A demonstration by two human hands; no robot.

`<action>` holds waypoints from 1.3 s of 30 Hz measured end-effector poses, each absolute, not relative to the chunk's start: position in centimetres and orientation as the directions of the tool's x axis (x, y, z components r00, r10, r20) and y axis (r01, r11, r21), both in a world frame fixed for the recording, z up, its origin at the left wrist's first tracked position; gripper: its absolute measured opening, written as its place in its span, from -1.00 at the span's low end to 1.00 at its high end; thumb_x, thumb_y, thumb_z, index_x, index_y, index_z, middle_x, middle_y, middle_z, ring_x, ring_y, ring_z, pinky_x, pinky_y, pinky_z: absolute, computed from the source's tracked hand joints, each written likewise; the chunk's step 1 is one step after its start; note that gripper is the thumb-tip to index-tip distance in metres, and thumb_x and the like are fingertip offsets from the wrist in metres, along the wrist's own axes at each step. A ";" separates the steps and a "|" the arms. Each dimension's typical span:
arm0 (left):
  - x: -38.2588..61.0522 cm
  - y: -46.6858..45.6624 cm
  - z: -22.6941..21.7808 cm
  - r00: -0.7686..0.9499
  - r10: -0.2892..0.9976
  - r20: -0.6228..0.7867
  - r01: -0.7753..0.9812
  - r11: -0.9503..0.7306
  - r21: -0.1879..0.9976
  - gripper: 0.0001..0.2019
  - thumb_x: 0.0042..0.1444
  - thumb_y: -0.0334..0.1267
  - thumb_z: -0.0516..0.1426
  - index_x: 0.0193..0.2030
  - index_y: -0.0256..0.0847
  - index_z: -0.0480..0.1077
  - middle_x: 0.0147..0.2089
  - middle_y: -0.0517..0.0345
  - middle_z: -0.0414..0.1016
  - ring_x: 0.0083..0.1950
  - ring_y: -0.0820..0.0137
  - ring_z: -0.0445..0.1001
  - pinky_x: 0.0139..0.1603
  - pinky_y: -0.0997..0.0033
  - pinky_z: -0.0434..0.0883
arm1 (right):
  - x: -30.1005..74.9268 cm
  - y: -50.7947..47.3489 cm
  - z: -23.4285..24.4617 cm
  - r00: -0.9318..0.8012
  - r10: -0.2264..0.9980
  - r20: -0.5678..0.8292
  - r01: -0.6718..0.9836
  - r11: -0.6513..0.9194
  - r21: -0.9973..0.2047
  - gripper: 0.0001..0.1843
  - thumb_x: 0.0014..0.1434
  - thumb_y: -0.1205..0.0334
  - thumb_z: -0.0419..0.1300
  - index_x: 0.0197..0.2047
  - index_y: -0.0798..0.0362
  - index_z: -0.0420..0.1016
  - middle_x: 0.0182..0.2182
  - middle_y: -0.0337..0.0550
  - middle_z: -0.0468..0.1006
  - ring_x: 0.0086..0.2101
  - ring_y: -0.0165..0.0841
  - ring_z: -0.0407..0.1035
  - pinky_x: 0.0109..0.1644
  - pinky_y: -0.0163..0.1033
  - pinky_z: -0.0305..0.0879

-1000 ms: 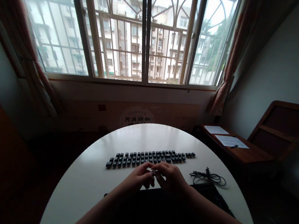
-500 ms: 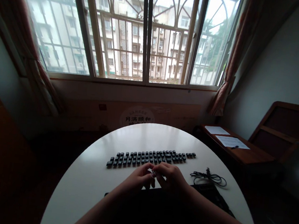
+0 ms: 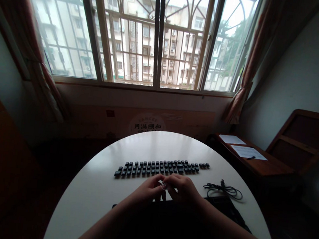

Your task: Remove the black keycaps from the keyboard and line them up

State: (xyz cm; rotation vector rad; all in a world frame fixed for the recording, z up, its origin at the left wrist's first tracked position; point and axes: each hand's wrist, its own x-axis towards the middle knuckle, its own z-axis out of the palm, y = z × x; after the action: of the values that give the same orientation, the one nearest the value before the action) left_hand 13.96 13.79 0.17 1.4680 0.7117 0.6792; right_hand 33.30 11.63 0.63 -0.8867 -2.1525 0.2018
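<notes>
Where the two hands meet, just on the near side of the keycaps [image 3: 161, 167], one small pale piece [image 3: 164, 185] is pinched between their fingertips.

- Left hand [image 3: 147, 191]: fingers drawn together on the piece from the left; too small to tell what the piece is.
- Right hand [image 3: 184, 189]: fingertips closed on the same piece from the right, touching the left hand's.
- Step in hand, as judged: fine two-handed work on a single part, held low over the table [image 3: 96, 193] just short of the keycaps.
- Next move, as judged: handling so small a part calls for a steady fingertip grip and little wrist travel, with the laid-out keycaps left undisturbed.

Count:
- Hands: two, both the person's own.
- Small pale piece: one.
- Keycaps: dark, set out in close rows across the table; several dozen by look, too small to count exactly.
- Dark board [image 3: 221, 205]: one, nearer than the keycaps, lying under the hands and forearms.
- Cable [image 3: 223, 188]: one, black, loosely coiled, to the right of the keycaps and apart from them.
- Sheets of paper [image 3: 232, 139]: two, on a side table [image 3: 269, 168] well to the right of the keycaps.
- Pen [image 3: 250, 158]: one, on the nearer sheet.
</notes>
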 end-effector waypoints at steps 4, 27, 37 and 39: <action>13.9 13.7 0.1 0.612 0.791 -0.022 0.067 -0.025 0.997 -0.57 0.06 0.07 0.26 -0.15 -0.25 0.33 -0.38 0.22 0.42 -0.42 0.45 0.41 -0.46 0.50 0.32 | 33.3 11.7 0.5 -0.459 0.667 0.586 0.532 0.735 -0.420 -0.86 0.19 0.39 0.15 -0.22 0.00 0.50 -0.37 -0.17 0.58 -0.41 -0.34 0.48 -0.33 -0.33 0.28; 14.1 13.4 0.8 0.555 0.832 0.018 0.022 -0.036 0.999 -0.66 0.07 -0.03 0.24 -0.20 -0.26 0.33 -0.51 0.22 0.43 -0.52 0.48 0.36 -0.52 0.53 0.22 | 33.3 11.6 0.4 -0.453 0.662 0.597 0.485 0.745 -0.458 -0.75 0.21 0.41 0.11 -0.08 0.00 0.50 -0.32 -0.16 0.56 -0.42 -0.38 0.44 -0.32 -0.32 0.30; 13.9 13.7 0.7 0.559 0.826 0.076 -0.020 -0.078 0.997 -0.61 0.07 0.00 0.25 -0.14 -0.27 0.33 -0.45 0.20 0.44 -0.48 0.46 0.40 -0.50 0.51 0.27 | 33.3 11.8 0.2 -0.444 0.648 0.619 0.479 0.755 -0.447 -0.74 0.15 0.37 0.20 -0.07 -0.02 0.48 -0.35 -0.20 0.47 -0.44 -0.39 0.37 -0.37 -0.32 0.26; 13.9 13.6 0.9 0.558 0.826 0.083 -0.024 -0.084 0.996 -0.60 0.08 0.03 0.25 -0.14 -0.27 0.34 -0.45 0.21 0.42 -0.47 0.46 0.39 -0.50 0.51 0.27 | 33.3 11.8 0.2 -0.433 0.639 0.635 0.468 0.762 -0.447 -0.76 0.16 0.36 0.19 -0.08 -0.01 0.48 -0.36 -0.20 0.46 -0.45 -0.40 0.36 -0.38 -0.32 0.26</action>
State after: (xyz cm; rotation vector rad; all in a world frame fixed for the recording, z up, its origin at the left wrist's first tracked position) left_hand 13.89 13.61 0.86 1.4970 0.7194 0.8187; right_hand 33.30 11.77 0.24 -0.8262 -2.1082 0.2565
